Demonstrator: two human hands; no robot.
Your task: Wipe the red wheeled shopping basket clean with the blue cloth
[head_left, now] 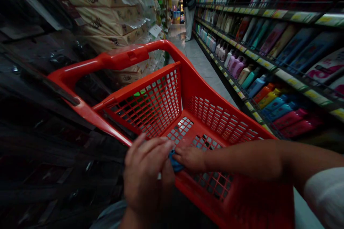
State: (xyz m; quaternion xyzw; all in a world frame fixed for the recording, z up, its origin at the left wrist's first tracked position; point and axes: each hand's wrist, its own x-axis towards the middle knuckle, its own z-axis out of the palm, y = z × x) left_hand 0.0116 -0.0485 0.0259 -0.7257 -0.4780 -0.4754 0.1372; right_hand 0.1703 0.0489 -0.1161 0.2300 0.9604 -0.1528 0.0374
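Note:
A red plastic shopping cart (188,89) stands in a store aisle right in front of me, its mesh basket bare inside. Both hands meet at the cart's near rim. My left hand (146,175) is curled, fingers closed over a small blue thing (175,164). My right hand (189,157) reaches in from the right and pinches the same blue thing against the rim. Too little of it shows to name it.
Shelves of coloured bottles (258,82) with yellow price tags run along the right. Wrapped packs (107,14) are stacked on the left. Another person (189,3) stands far down the tiled aisle (204,68).

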